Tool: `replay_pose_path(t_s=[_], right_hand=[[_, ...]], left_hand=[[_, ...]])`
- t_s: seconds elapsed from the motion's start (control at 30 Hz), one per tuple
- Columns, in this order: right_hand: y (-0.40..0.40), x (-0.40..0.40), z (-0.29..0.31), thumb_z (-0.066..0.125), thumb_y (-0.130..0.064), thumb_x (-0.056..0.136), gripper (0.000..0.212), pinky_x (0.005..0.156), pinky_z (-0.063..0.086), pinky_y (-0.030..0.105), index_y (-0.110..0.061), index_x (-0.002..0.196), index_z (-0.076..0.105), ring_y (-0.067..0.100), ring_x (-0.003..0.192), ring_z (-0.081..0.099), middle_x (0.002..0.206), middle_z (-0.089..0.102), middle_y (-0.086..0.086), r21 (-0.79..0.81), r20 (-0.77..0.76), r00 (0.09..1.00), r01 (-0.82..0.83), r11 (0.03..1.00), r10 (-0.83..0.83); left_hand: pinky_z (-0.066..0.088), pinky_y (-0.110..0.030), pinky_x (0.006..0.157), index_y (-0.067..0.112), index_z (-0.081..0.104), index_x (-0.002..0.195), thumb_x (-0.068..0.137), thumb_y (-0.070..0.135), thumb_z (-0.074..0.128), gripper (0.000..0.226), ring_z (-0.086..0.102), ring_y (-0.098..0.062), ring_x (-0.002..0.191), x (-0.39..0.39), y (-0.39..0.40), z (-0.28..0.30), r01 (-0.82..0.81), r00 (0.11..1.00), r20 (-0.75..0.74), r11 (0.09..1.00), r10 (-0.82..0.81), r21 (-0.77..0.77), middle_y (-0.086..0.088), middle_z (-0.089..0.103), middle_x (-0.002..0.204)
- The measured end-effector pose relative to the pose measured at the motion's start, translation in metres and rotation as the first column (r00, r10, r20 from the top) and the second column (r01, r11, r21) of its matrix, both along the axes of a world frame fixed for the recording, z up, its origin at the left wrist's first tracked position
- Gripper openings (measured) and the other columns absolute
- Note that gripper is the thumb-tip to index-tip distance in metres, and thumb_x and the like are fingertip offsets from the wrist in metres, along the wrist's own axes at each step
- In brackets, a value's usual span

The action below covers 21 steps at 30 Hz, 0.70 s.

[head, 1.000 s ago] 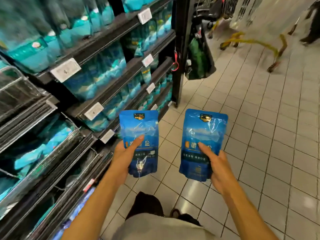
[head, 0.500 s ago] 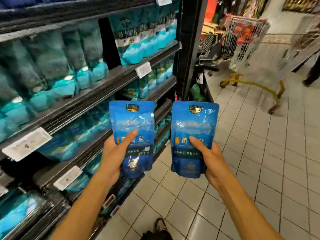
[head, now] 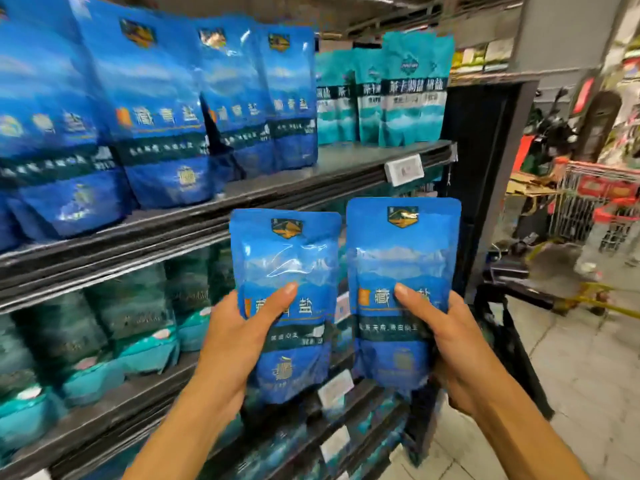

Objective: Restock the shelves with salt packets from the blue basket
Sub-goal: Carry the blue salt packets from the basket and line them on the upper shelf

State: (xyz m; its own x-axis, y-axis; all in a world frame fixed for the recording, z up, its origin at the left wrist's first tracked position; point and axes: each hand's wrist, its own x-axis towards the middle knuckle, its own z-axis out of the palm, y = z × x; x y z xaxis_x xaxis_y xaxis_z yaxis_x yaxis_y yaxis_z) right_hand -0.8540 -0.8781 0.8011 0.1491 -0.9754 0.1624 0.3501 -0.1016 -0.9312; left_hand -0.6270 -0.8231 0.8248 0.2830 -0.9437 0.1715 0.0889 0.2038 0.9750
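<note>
A: Task items first. Orientation?

B: Two glossy blue plastic salt pouches, both upright, long axis vertical, crest logo at the top, printed front facing the camera. The left blue salt pouch (head: 285, 299) sits slightly lower than the right blue salt pouch (head: 401, 289). They are side by side, edges just beside each other; contact unclear.

A: Where are they?

B: Held in the air in front of the dark metal shelf unit (head: 242, 216), below the edge of the shelf that carries the matching stock.

A: Hands?

B: Left hand (head: 235, 341) grips the lower half of the left pouch, thumb pressed across the front, other fingers hidden behind. Right hand (head: 450, 348) grips the right pouch the same way, thumb on the front, fingers wrapped behind and under.

A: Surroundings?

B: On the upper shelf stands a row of identical blue salt pouches (head: 156, 109), upright, fronts out. To their right stand teal salt pouches (head: 398, 91). A white price tag (head: 403, 169) is clipped on the shelf edge. More teal packs (head: 131, 320) sit on the shelf below, blurred. At far right a red wire shopping cart (head: 602, 206) stands on pale floor tiles (head: 571, 375).
</note>
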Motion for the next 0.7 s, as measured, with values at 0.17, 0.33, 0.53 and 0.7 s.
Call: replay_pose_path(t_s=[0.17, 0.33, 0.53, 0.7], right_hand=[[-0.095, 0.028, 0.065, 0.082, -0.034, 0.071, 0.046, 0.081, 0.061, 0.038, -0.014, 0.112, 0.075, 0.025, 0.101, 0.074, 0.113, 0.077, 0.009, -0.139, 0.047, 0.975, -0.208, 0.968, 0.217], [-0.164, 0.057, 0.144, 0.074, -0.029, 0.078, 0.042, 0.080, 0.061, 0.038, -0.011, 0.116, 0.071, 0.021, 0.096, 0.074, 0.111, 0.077, 0.007, -0.278, 0.058, 0.903, -0.394, 0.876, 0.425], [-0.219, 0.087, 0.194, 0.070, -0.022, 0.091, 0.025, 0.075, 0.061, 0.039, -0.014, 0.115, 0.069, 0.019, 0.093, 0.075, 0.106, 0.078, 0.004, -0.299, 0.022, 0.842, -0.510, 0.807, 0.540], [-0.243, 0.100, 0.190, 0.068, -0.018, 0.094, 0.018, 0.085, 0.061, 0.044, -0.012, 0.111, 0.069, 0.018, 0.091, 0.074, 0.102, 0.077, 0.004, -0.275, -0.009, 0.825, -0.545, 0.792, 0.565]], left_hand=[[0.061, -0.029, 0.079, 0.019, 0.075, 0.109, 0.071, 0.043, 0.077, 0.045, 0.075, -0.017, 0.101, -0.007, -0.042, 0.070, -0.220, 0.971, 0.034, 0.945, 0.235, -0.243, 0.001, 0.078, 0.110], [0.060, -0.038, 0.087, 0.016, 0.072, 0.113, 0.092, 0.029, 0.072, 0.024, 0.074, -0.019, 0.105, -0.005, -0.079, 0.138, -0.359, 0.908, 0.067, 0.852, 0.413, -0.382, -0.001, 0.078, 0.112], [0.062, -0.043, 0.087, 0.015, 0.073, 0.107, 0.092, 0.025, 0.074, 0.018, 0.075, -0.019, 0.098, 0.004, -0.116, 0.173, -0.531, 0.813, 0.026, 0.758, 0.582, -0.379, -0.003, 0.079, 0.104], [0.060, -0.043, 0.090, 0.015, 0.071, 0.111, 0.092, 0.023, 0.074, 0.021, 0.075, -0.018, 0.100, 0.004, -0.139, 0.166, -0.574, 0.791, 0.013, 0.749, 0.612, -0.332, -0.002, 0.079, 0.106]])
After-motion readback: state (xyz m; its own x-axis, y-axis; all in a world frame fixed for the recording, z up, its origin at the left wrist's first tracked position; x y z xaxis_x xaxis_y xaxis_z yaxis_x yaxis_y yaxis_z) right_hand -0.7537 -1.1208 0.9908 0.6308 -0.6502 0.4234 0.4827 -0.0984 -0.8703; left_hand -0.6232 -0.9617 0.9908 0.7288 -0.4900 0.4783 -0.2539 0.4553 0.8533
